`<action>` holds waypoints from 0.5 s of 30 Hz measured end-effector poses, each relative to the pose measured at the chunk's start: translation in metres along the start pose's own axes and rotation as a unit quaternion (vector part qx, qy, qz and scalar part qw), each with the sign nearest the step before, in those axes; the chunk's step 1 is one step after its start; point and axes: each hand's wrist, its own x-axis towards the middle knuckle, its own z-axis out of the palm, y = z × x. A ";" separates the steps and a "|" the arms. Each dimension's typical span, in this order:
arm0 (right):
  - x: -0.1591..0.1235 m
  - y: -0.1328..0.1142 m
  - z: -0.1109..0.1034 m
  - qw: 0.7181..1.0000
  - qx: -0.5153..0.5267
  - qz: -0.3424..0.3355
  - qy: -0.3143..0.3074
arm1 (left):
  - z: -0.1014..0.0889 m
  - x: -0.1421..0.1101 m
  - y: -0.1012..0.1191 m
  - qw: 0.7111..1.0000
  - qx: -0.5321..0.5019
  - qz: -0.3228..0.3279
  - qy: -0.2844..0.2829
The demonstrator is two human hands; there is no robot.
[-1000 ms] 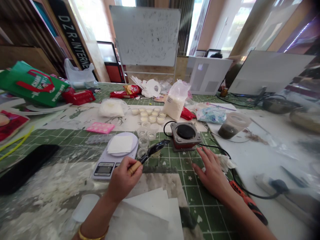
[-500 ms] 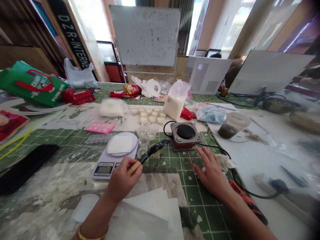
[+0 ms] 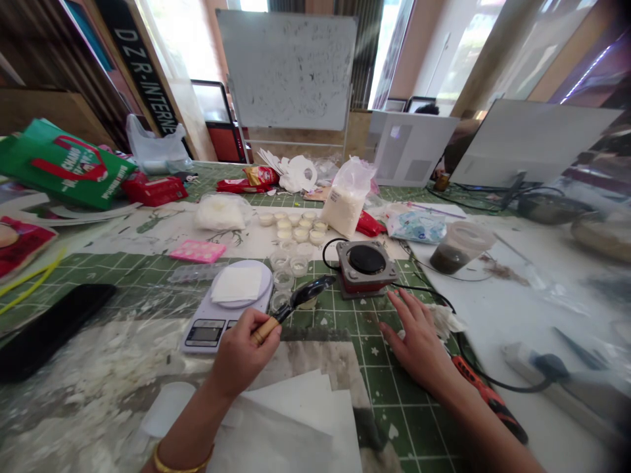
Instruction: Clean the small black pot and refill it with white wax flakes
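Observation:
My left hand (image 3: pixel 246 351) is closed around the wooden handle of a dark spoon (image 3: pixel 308 292). The spoon's bowl points right, above several small clear cups (image 3: pixel 282 280). Just left of that hand is a white kitchen scale (image 3: pixel 203 335) with white paper squares (image 3: pixel 237 284) on its platform. My right hand (image 3: pixel 414 335) rests on the green checked cloth, fingers spread and holding nothing. Its fingertips are close to a small electric hot plate (image 3: pixel 367 259) with a black round top. A crumpled white tissue (image 3: pixel 446 320) lies beside the right hand.
Several cups of pale wax-like material (image 3: pixel 300 233) stand behind the clear ones, near a bag of white granules (image 3: pixel 345 200). White sheets (image 3: pixel 296 420) lie in front. An orange-black tool (image 3: pixel 488 397), a power strip (image 3: pixel 527 374) and a cup of dark liquid (image 3: pixel 458 248) are on the right.

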 end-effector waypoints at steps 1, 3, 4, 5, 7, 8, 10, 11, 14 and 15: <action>0.000 0.000 0.000 1.000 0.000 0.000 0.001 | 0.000 0.000 0.000 1.000 0.001 0.003 -0.003; 0.000 0.000 0.000 1.000 -0.001 0.000 0.003 | -0.001 0.000 -0.002 1.000 0.001 0.006 -0.005; 0.000 0.000 0.000 1.000 -0.001 0.000 0.003 | -0.001 0.000 -0.002 1.000 0.001 0.007 -0.004; 0.000 0.000 0.000 1.000 -0.001 0.000 0.004 | -0.001 0.001 -0.002 1.000 0.000 0.008 -0.004; 0.000 0.000 0.000 1.000 0.000 -0.001 0.004 | -0.001 0.001 -0.003 1.000 0.000 0.012 -0.006; 0.000 0.000 0.000 1.000 -0.001 -0.002 0.004 | -0.001 0.001 -0.003 1.000 -0.001 0.013 -0.007; 0.000 0.000 0.000 1.000 -0.002 -0.002 0.004 | -0.001 0.001 -0.003 1.000 -0.002 0.011 -0.009; 0.000 0.000 0.000 1.000 -0.003 -0.001 0.003 | -0.002 0.001 -0.002 1.000 -0.002 0.011 -0.009; 0.000 0.001 0.000 1.000 -0.004 0.002 0.002 | -0.002 0.001 -0.002 1.000 -0.003 0.012 -0.010; 0.000 0.001 0.000 1.000 -0.003 0.002 0.002 | -0.001 0.001 -0.002 1.000 -0.003 0.011 -0.010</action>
